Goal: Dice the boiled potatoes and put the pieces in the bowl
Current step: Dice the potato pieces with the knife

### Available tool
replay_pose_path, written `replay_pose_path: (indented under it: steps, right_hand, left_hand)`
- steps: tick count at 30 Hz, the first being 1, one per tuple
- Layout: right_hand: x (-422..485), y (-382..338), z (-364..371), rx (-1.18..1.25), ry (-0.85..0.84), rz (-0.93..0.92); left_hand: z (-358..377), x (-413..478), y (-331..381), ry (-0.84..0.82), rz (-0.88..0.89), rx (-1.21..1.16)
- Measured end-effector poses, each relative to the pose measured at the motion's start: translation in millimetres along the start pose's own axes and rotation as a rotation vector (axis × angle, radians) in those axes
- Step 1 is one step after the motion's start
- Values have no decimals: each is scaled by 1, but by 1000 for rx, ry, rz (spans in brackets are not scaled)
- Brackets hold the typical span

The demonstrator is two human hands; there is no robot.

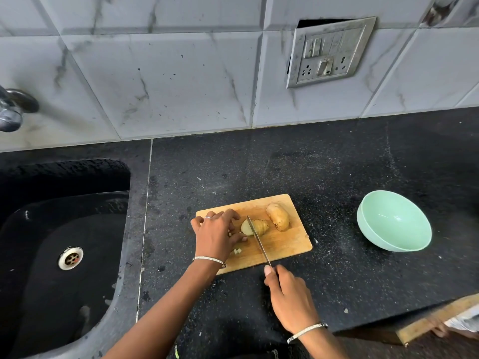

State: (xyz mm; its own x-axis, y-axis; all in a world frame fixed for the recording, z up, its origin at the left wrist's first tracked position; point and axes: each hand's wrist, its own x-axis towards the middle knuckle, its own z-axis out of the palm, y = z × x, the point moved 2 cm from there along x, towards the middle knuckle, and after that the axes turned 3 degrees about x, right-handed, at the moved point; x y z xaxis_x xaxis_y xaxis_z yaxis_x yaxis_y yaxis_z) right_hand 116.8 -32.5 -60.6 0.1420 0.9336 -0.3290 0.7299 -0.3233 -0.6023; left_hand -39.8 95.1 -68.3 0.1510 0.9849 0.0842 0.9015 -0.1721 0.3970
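Head view: on a black speckled counter [337, 164], one wooden cutting board [285, 246] carries two potatoes. The whole potato [277, 216], still in its skin, lies at the board's 1 o'clock corner with its long axis running from 11 to 5 o'clock. The partly cut potato [258, 226] lies at the board's centre, long axis from 9 to 3 o'clock, its pale cut face turned to 9 o'clock. One knife [256, 239] stands across that potato near the cut end, its tip pointing to 11 o'clock and its handle toward 5 o'clock. The right hand [287, 296] is clenched around the handle just off the board's near edge, forefinger laid along the spine. The left hand [217, 234] arches over the board's 9 o'clock end, thumb tip just beside the cut face; whether its fingers hold anything cannot be told. A few small diced pieces [237, 251] lie by that wrist. One mint-green bowl [394, 221] sits at 3 o'clock, well apart from the board. A black sink [64, 229] lies at 9 o'clock, one switch plate [329, 53] on the tiled wall at 12 o'clock.
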Motion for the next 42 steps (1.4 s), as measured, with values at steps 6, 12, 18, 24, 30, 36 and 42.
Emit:
replay_pose_path:
  steps: [6, 12, 18, 24, 30, 36, 42]
  right_hand:
    - [2, -4, 2, -15, -37, -2]
    - [2, -7, -2, 58, -93, 15]
    - [-1, -5, -3, 86, -58, 15]
    - [-2, -6, -3, 62, -46, -16]
    - [-2, -12, -4, 58, -42, -43]
    - [1, -14, 0, 16, -50, -31]
    - [1, -14, 6, -41, -54, 10]
  left_hand:
    - [1, 2, 0, -63, 69, 106]
    - [-2, 1, -3, -60, 64, 44]
    - [-10, -4, -9, -17, 44, -16]
    - [-7, -3, -4, -62, 23, 7]
    - [-6, 0, 2, -87, 2, 81]
    - [-3, -2, 2, -77, -65, 28]
    - [-5, -2, 2, -59, -106, -39]
